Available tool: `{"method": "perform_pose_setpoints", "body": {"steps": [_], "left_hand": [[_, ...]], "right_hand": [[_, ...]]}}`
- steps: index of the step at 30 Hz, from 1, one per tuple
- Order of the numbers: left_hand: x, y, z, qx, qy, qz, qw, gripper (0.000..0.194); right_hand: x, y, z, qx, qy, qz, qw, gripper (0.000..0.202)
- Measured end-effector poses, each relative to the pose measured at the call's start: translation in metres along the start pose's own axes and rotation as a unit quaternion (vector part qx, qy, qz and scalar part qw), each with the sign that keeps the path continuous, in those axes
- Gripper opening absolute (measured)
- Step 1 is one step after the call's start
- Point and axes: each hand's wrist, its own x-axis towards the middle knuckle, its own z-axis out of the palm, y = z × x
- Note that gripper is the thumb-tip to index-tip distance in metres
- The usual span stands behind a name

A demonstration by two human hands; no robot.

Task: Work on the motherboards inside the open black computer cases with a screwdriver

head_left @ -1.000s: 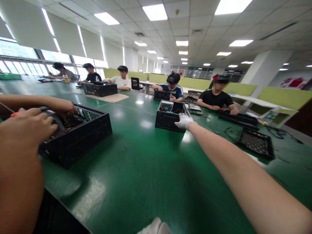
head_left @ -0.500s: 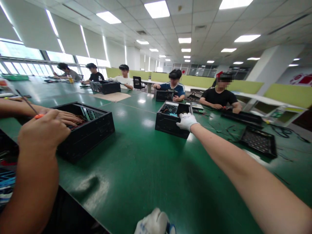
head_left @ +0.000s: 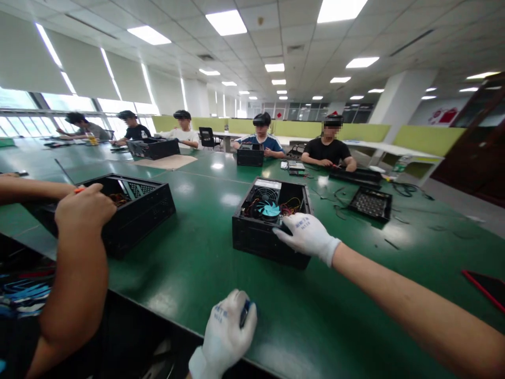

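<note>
An open black computer case (head_left: 260,243) stands on the green table (head_left: 189,263), with a light-blue fan (head_left: 269,209) and coloured wires inside. My right hand (head_left: 305,234), in a white glove, grips the near right edge of this case, thumb on the outer side and fingers over the rim. Low in the view, my left hand (head_left: 231,326), also gloved in white, is closed around a small dark-blue object (head_left: 245,313) above the table's near edge. Most of that object is hidden by the fingers.
At the left, a person's bare hands and a screwdriver (head_left: 63,171) are by another black case (head_left: 138,213). A perforated black panel (head_left: 371,204), loose cables (head_left: 410,189) and a red-edged object (head_left: 483,289) lie to the right. Several people sit across the table.
The case under my right hand has come nearer and the view has shifted right. My left hand has risen further into view with the blue object.
</note>
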Motion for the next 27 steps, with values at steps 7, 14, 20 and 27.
{"method": "perform_pose_setpoints", "body": {"steps": [7,14,20,27], "left_hand": [[-0.009,0.047,-0.04,-0.043,0.043,0.1,0.993,0.014],[0.013,0.113,-0.103,0.026,0.049,0.202,0.978,0.014],[0.018,0.128,-0.106,0.067,-0.074,0.199,0.975,0.018],[0.002,0.137,-0.109,0.075,-0.103,0.197,0.972,0.011]], "right_hand": [[-0.119,-0.025,-0.028,0.041,0.081,-0.074,0.993,0.052],[-0.194,-0.04,-0.056,0.102,0.068,-0.098,0.988,0.04],[-0.234,-0.049,-0.064,0.165,0.093,-0.111,0.976,0.02],[-0.232,-0.044,-0.087,0.233,0.025,-0.116,0.965,0.023]]}}
